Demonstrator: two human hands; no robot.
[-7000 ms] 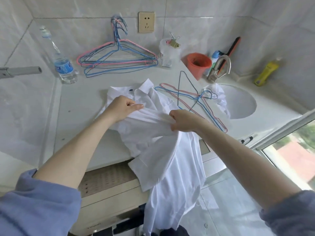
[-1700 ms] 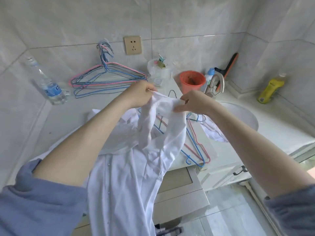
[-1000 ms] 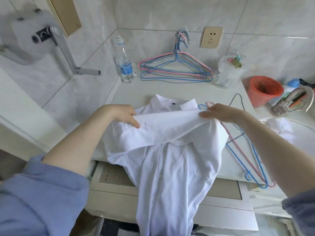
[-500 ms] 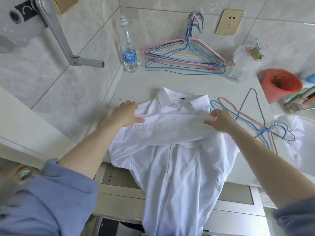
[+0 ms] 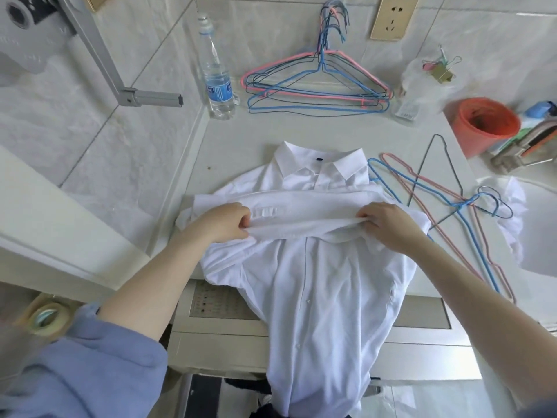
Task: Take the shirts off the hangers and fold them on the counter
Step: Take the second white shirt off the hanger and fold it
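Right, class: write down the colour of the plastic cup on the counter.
Orange-red; the plastic cup shows best in the head view.

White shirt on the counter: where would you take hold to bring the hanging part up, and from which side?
Likely its two side edges, just below the counter edge, one grip each, coming from the near side. The white shirt lies button-side up with its lower body draped off the front, so those edges are exposed; the hem is out of view.
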